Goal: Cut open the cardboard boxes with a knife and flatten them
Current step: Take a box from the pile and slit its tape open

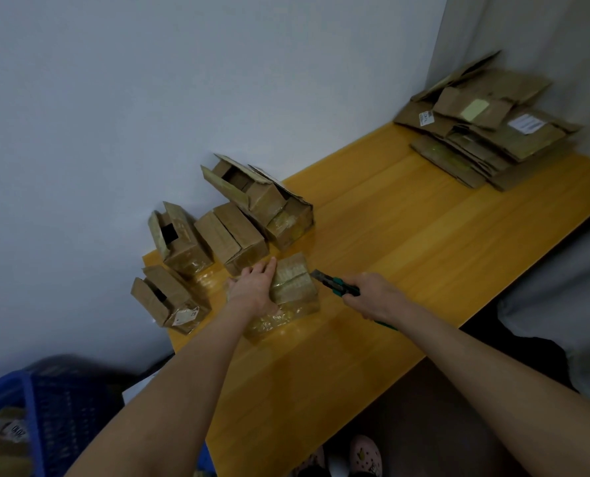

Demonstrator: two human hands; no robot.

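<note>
- A taped box (295, 287) sits on the yellow table (407, 235), just left of the frame's centre and near the table's left end.
- The left hand (254, 287) lies flat on the left side of this box's top, fingers straight and pointing up the frame.
- The right hand (372, 297) is curled tightly round the green handle of a knife (335, 284), just right of the box.
- The knife's tip points up and to the left, at or just beside the box's right top edge; whether it touches is unclear.
- The two hands are apart, with the box between them.
- Four more boxes stand behind and left of it by the wall (149, 98), several with flaps open: one at the left edge (169, 301), two behind (180, 235) (233, 235), and a bigger one above (262, 197).
- A pile of flattened boxes (486, 132) lies at the upper right, on the table's far end.
- A blue crate (39, 407) shows at the lower left, with cardboard inside.
- Pink shoes (364, 456) show at the bottom edge.
</note>
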